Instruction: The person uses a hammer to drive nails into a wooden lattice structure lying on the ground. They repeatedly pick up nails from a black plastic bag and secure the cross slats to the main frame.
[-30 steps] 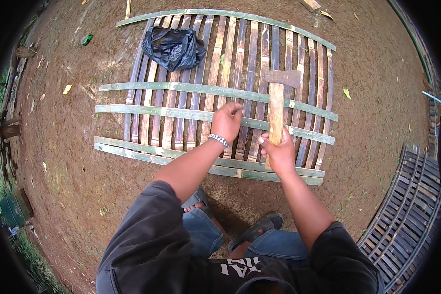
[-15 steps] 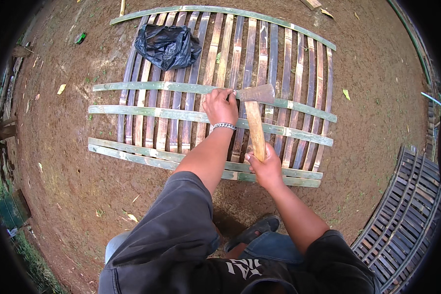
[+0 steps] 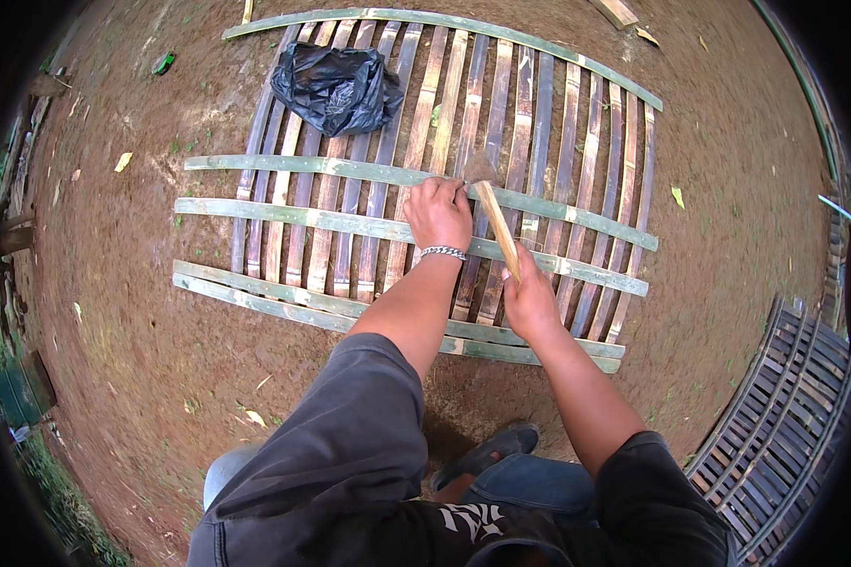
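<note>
Fingers of the right hand (image 3: 532, 304): closed around the hatchet (image 3: 497, 228), centre frame; pale wooden handle, tilted; dark head, blurred. Fingers of the left hand (image 3: 439, 214): bent close together at a green crosspiece (image 3: 586, 219), just beside the head; whether they pinch anything cannot be told. Bamboo panel (image 3: 541, 123), centre to upper frame: spaced slats, tan, brown and blackish, beneath five long green crosspieces.

My wooden-handled axe (image 3: 498, 227) has a blurred brown metal head (image 3: 479, 169). Anything pinched by my bare left hand (image 3: 439, 217) is indiscernible. Lower right, the view's edge cuts off the dark slatted bamboo panel (image 3: 783, 425).
</note>
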Available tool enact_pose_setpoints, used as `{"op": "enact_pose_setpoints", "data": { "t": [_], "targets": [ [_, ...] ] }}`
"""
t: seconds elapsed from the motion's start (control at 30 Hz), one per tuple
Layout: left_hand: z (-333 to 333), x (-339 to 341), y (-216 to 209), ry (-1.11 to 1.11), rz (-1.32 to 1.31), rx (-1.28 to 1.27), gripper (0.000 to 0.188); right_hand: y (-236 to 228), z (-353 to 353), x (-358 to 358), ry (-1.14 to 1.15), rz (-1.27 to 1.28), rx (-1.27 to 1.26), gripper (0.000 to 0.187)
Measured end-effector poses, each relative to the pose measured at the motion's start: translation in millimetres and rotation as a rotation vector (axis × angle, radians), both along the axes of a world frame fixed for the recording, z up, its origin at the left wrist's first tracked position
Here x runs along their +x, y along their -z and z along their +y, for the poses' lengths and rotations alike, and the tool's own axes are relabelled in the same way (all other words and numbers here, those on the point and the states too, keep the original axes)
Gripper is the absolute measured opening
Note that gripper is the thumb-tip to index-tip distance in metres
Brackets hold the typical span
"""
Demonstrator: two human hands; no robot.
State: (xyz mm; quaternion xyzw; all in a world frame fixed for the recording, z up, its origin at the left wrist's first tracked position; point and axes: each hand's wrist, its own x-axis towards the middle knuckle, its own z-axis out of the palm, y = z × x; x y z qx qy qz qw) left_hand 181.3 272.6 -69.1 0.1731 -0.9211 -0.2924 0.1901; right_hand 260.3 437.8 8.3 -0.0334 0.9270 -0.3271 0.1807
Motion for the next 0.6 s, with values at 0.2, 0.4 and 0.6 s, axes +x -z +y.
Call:
{"op": "enact_pose_setpoints", "data": {
  "t": [0.2, 0.4, 0.6],
  "targets": [
    [-1, -1, -2, -0.009, -0.010, 0.017, 0.008, -2, -3, -4, 0.009, -0.049, 0.016, 0.056],
    [-3, 2, 0, -0.007, -0.018, 0.026, 0.008, -19, -10, -6, 0.101, 0.067, -0.108, 0.054],
    [0, -2, -2, -0.002, 0.017, 0.016, 0.006, -12, -2, -10, 0.071, -0.075, -0.012, 0.052]
  ]
}}
